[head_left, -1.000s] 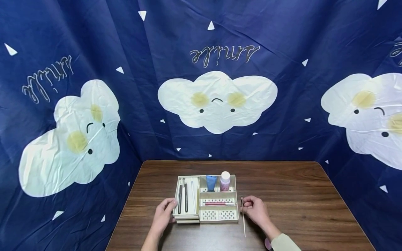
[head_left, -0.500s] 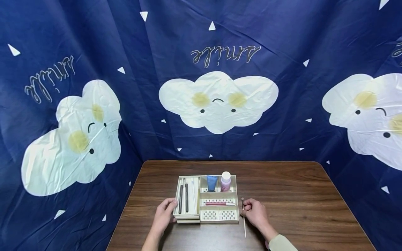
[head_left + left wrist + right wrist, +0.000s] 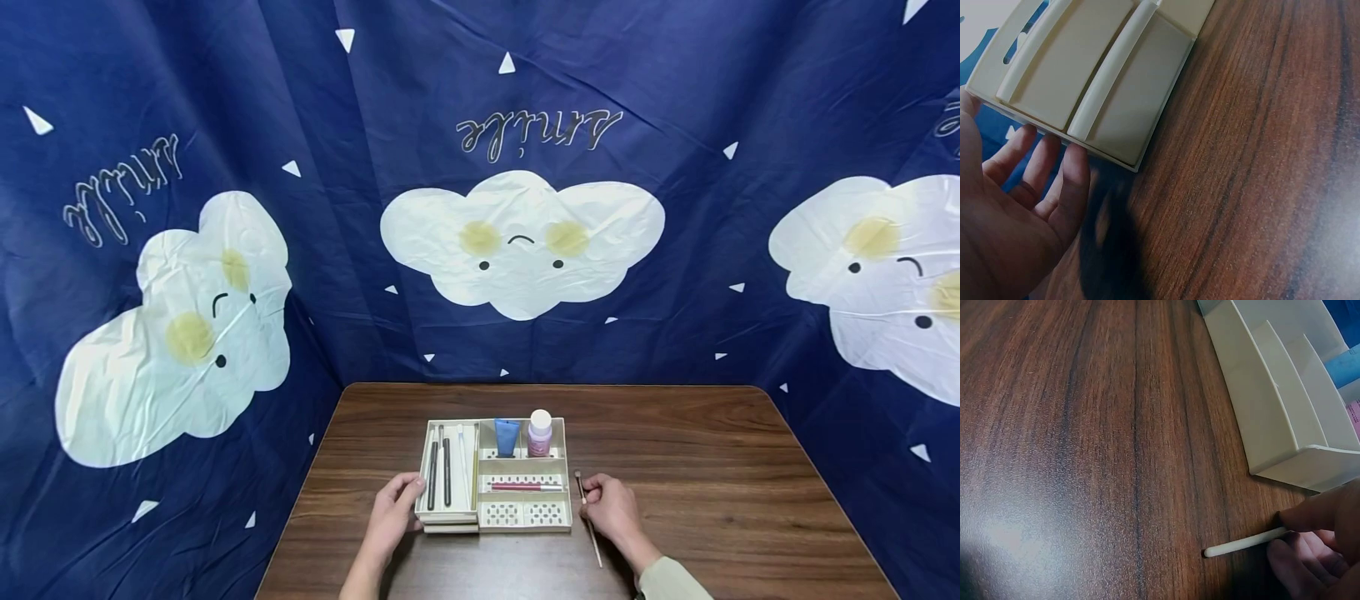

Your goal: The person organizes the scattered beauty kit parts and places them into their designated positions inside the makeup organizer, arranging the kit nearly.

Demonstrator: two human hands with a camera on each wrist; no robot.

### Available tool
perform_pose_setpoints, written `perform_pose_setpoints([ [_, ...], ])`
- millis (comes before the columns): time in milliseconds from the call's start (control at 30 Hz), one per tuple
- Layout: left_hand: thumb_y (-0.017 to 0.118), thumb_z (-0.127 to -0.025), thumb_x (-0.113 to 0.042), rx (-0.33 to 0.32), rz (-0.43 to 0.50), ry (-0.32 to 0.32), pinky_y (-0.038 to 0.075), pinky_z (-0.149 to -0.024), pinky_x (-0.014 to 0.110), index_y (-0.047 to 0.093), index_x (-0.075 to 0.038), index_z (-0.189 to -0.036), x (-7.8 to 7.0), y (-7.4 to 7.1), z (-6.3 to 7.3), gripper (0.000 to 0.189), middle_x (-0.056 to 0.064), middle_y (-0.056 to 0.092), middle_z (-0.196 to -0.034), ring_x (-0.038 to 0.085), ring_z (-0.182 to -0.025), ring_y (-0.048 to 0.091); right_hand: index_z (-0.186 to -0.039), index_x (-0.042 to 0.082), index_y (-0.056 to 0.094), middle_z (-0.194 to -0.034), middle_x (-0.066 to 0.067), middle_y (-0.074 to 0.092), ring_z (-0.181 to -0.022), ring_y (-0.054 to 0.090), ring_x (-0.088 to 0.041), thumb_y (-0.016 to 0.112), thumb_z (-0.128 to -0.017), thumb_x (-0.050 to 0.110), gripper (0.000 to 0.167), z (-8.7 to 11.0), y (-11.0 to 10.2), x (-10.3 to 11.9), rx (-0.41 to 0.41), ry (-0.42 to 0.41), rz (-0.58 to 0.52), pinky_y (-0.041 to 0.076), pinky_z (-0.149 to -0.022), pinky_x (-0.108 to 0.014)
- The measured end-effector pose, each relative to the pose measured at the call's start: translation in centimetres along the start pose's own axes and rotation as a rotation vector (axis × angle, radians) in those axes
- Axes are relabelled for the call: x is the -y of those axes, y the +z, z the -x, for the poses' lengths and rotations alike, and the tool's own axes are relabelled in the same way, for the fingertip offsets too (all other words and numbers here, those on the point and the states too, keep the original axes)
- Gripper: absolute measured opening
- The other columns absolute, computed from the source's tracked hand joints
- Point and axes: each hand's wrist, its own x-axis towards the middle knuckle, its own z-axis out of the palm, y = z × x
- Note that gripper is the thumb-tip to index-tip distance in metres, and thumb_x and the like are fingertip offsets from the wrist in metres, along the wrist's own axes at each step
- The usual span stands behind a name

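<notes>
A cream desktop organizer (image 3: 523,467) stands on the table. My left hand (image 3: 393,510) holds its left side, the thumb at the upper edge and the fingertips against the side wall (image 3: 1054,134) near two drawer fronts. To the right of the organizer, my right hand (image 3: 611,508) pinches a thin makeup brush (image 3: 592,537) between thumb and fingers. The brush's dark head points away from me and its pale handle end (image 3: 1241,544) lies close to the tabletop. The organizer's left tray holds several slim brushes or pencils (image 3: 446,473). A red-handled stick (image 3: 517,487) lies in the middle compartment.
In the organizer's back compartments stand a blue tube (image 3: 506,437) and a pink bottle (image 3: 539,435) with a white cap. A brown wood-grain table (image 3: 705,467) carries everything. A dark blue curtain (image 3: 697,100) with printed clouds hangs behind and at both sides.
The handle end of the brush in my right hand has swung to the right, so the brush now slants. My left hand stays at the organizer's side.
</notes>
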Motion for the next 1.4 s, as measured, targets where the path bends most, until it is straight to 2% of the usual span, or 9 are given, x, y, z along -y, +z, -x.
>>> perform_pose_setpoints([
  [100,0.061,-0.103,-0.025,0.007,-0.004,0.013,0.063,-0.066,0.04,0.063,0.004,-0.126,-1.5,0.1,1.0,0.037,0.011,0.066,-0.103,0.018,-0.087,0.065,-0.093,0.003,0.074,-0.067,0.005,0.066,-0.062,0.055,-0.007,0.075,-0.063,-0.004,0.032,-0.1,-0.1,0.0,0.001,0.005,-0.005,0.047,-0.06,-0.028],
  [167,0.062,-0.103,-0.024,0.011,0.004,0.023,0.064,-0.066,0.041,0.063,0.005,-0.125,-2.0,0.1,1.3,0.037,0.01,0.066,-0.102,0.018,-0.087,0.065,-0.093,0.003,0.074,-0.067,0.005,0.066,-0.062,0.055,-0.007,0.075,-0.063,-0.003,0.03,-0.1,-0.2,0.0,-0.001,0.006,-0.005,0.047,-0.06,-0.028],
  [233,0.062,-0.103,-0.025,0.007,0.006,0.022,0.064,-0.066,0.041,0.063,0.004,-0.126,-1.6,0.2,1.0,0.036,0.01,0.066,-0.102,0.018,-0.087,0.065,-0.092,0.003,0.074,-0.067,0.005,0.066,-0.062,0.056,-0.007,0.074,-0.063,-0.003,0.03,-0.1,-0.2,0.0,-0.004,0.005,-0.006,0.048,-0.06,-0.028],
  [400,0.06,-0.104,-0.026,0.0,0.0,0.019,0.063,-0.063,0.039,0.063,0.003,-0.127,0.7,0.1,-0.6,0.037,0.007,0.065,-0.101,0.017,-0.086,0.065,-0.091,0.002,0.075,-0.067,0.005,0.067,-0.061,0.057,-0.006,0.074,-0.064,-0.002,0.027,-0.1,-0.4,0.0,-0.001,0.026,-0.037,0.048,-0.06,-0.026],
  [500,0.059,-0.105,-0.027,0.002,-0.007,0.028,0.063,-0.062,0.038,0.062,0.005,-0.127,1.2,0.0,-0.9,0.039,0.006,0.065,-0.101,0.016,-0.085,0.064,-0.092,0.0,0.074,-0.069,0.001,0.07,-0.058,0.06,-0.006,0.076,-0.066,-0.002,0.026,-0.1,-0.6,-0.1,0.009,0.046,-0.085,0.05,-0.058,-0.026],
  [700,0.062,-0.103,-0.032,-0.008,0.01,0.011,0.064,-0.064,0.039,0.063,-0.001,-0.129,1.4,0.0,-0.8,0.041,0.009,0.065,-0.105,0.018,-0.086,0.066,-0.096,-0.006,0.072,-0.072,-0.009,0.073,-0.048,0.063,-0.012,0.071,-0.07,-0.007,0.025,-0.2,-1.1,-0.3,0.025,0.095,-0.215,0.056,-0.043,-0.028],
  [933,0.064,-0.101,-0.035,-0.008,0.0,0.016,0.063,-0.063,0.039,0.063,-0.001,-0.128,1.3,-0.1,-0.6,0.044,0.011,0.066,-0.104,0.018,-0.086,0.067,-0.098,-0.004,0.074,-0.071,-0.004,0.07,-0.052,0.063,-0.011,0.07,-0.068,-0.004,0.03,-0.3,-2.3,0.9,-0.002,0.109,-0.244,0.058,-0.044,-0.029],
  [1133,0.063,-0.101,-0.036,-0.016,-0.007,0.015,0.063,-0.063,0.038,0.064,-0.002,-0.126,1.4,-0.2,-0.7,0.042,0.012,0.067,-0.105,0.018,-0.085,0.068,-0.102,-0.005,0.073,-0.074,-0.004,0.072,-0.047,0.066,-0.018,0.072,-0.069,-0.005,0.034,0.0,-3.0,2.7,0.028,0.127,-0.306,0.06,-0.046,-0.039],
  [1400,0.062,-0.102,-0.038,-0.012,-0.009,0.015,0.063,-0.063,0.039,0.063,-0.001,-0.129,1.4,-0.2,-0.7,0.045,0.011,0.067,-0.105,0.018,-0.086,0.067,-0.104,-0.005,0.074,-0.078,-0.005,0.072,-0.057,0.068,-0.016,0.075,-0.071,-0.008,0.034,0.2,-3.2,4.3,0.038,0.09,-0.359,0.061,-0.049,-0.039],
])
